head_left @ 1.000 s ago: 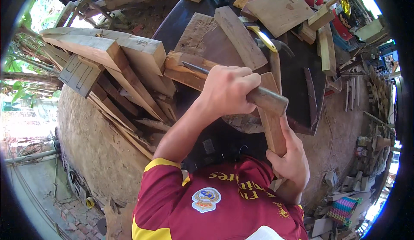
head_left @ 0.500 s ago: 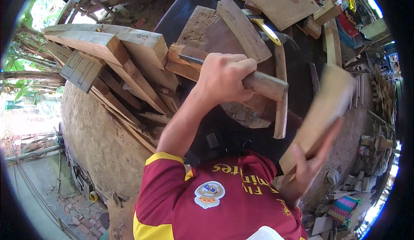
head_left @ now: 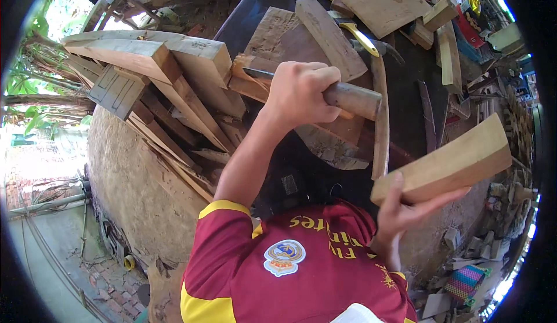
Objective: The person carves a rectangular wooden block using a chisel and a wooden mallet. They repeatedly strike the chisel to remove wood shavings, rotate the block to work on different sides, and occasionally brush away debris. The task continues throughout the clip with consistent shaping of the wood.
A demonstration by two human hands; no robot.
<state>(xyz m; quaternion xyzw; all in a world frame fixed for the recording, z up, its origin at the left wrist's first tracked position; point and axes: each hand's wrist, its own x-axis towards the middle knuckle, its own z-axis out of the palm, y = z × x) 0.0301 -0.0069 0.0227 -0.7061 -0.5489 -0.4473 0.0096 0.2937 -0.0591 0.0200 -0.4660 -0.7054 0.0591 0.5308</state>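
My left hand [head_left: 299, 96] is closed around a chisel [head_left: 355, 99], its round wooden handle sticking out to the right and its dark blade pointing left. The blade's end lies at a reddish-brown piece of wood [head_left: 248, 88] with a curled, raised shaving; my fist hides part of that piece. Lower right, my right hand [head_left: 406, 210] grips one end of a thick pale wooden block [head_left: 449, 160], thumb on top and fingers along its underside. The block is tilted up to the right, apart from the chisel handle.
A hammer [head_left: 379, 120] with a long wooden handle lies right of the chisel. Beyond it are a yellow-handled tool [head_left: 361, 38], a long board [head_left: 331, 38] and a wide flat board [head_left: 383, 6]. Thick timbers [head_left: 197, 56] lean at left. Offcuts litter the ground at right.
The wooden block in my right hand has swung outward and down to the right, from steep to flatter. My left hand keeps its grip on the chisel, nearly in place.
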